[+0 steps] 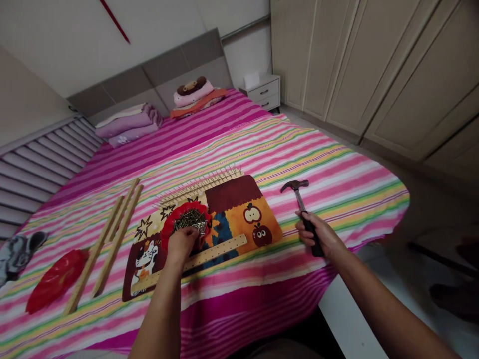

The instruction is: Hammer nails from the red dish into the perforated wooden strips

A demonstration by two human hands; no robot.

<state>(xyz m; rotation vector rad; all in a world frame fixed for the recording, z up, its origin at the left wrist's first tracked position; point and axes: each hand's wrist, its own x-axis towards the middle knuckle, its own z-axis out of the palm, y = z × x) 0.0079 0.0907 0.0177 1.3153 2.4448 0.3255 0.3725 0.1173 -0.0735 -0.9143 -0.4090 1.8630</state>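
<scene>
My left hand (183, 244) is over a red scalloped bowl (167, 227) full of loose nails (192, 218). Its fingers are pinched together at the nails, and what lies between them is hidden. My right hand (318, 233) grips a claw hammer (299, 194) by its black handle, head pointing away from me, to the right of the mat. Under the bowl lies a patterned mat (224, 197) with a cat and apples on it. Along its near edge runs a wooden strip (220, 251) dotted with holes or marks. Another wooden strip (198, 187) bristling with upright nails lies along the far edge.
Several bare wooden strips (116, 239) and a red lid or dish (58, 281) lie left of the mat on the striped bedspread (355, 184). Dark-and-grey cloth (17, 257) is at the far left. Folded bedding (130, 124) rests by the headboard; wardrobes (337, 65) stand at right.
</scene>
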